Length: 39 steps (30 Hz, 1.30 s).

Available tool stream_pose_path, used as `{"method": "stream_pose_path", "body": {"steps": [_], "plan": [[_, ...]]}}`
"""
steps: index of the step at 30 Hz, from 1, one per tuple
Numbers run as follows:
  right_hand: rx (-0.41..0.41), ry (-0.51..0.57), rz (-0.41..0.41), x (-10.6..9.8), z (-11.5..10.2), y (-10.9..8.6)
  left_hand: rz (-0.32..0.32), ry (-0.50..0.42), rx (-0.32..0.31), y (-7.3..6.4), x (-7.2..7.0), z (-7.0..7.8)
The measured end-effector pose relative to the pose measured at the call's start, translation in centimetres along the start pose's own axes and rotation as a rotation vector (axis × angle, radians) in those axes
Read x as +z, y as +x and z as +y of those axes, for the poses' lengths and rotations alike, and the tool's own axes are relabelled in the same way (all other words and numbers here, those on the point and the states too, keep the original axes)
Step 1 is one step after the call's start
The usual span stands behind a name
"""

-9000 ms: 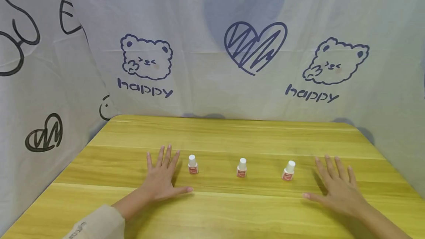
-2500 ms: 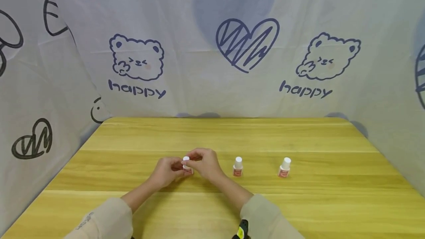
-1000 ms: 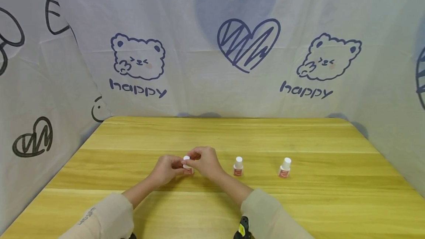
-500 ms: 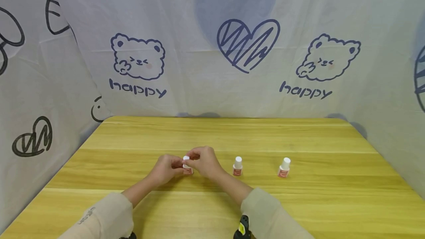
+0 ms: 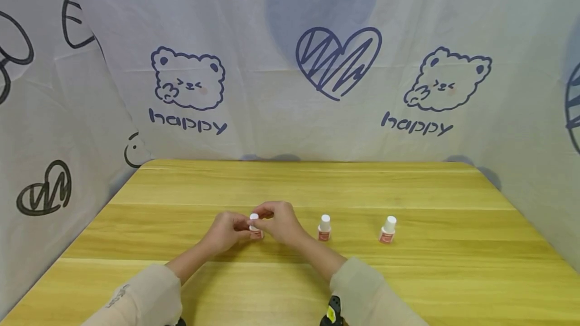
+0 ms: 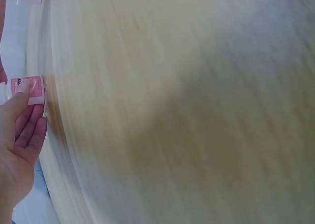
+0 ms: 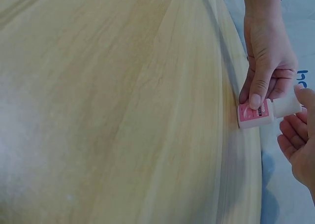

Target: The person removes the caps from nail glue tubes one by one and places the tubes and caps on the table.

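Left of the middle bottle (image 5: 323, 231), a red-labelled white bottle (image 5: 257, 234) is standing on the desk (image 5: 272, 291); left grip (image 5: 225, 233) is pinching its body (image 7: 265, 117), presumably steadying it; right grip (image 5: 278, 223) is pinching its cap (image 5: 254, 216).

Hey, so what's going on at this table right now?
A person's left hand grips a small white bottle while the right hand pinches its cap, which is on. A second bottle and a third bottle stand upright, capped and untouched, farther right on the wooden table.
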State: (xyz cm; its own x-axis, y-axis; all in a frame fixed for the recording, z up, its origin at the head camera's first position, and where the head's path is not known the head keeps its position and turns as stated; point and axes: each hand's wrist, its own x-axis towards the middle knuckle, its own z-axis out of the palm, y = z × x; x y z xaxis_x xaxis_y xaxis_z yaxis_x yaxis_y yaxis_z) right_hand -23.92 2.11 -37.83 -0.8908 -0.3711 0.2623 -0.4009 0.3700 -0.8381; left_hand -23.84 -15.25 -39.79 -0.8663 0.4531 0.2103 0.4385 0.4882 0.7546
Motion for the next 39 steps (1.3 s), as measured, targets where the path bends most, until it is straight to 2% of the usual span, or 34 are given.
{"method": "stream_pose_path", "body": {"steps": [4,12,27,39], "plan": [[-0.003,-0.006,0.035,0.11,-0.12,-0.1,-0.006,-0.024,0.004,-0.02,0.0,-0.06],[-0.028,-0.011,0.054,0.23,-0.22,-0.1,-0.001,0.0,-0.019,0.02,0.02,-0.19],[-0.058,-0.068,0.016,0.12,-0.1,0.03,-0.019,-0.027,-0.005,-0.01,0.01,-0.17],[-0.084,-0.041,-0.038,-0.1,-0.15,0.06,-0.013,-0.009,-0.005,0.02,0.02,-0.24]]}}
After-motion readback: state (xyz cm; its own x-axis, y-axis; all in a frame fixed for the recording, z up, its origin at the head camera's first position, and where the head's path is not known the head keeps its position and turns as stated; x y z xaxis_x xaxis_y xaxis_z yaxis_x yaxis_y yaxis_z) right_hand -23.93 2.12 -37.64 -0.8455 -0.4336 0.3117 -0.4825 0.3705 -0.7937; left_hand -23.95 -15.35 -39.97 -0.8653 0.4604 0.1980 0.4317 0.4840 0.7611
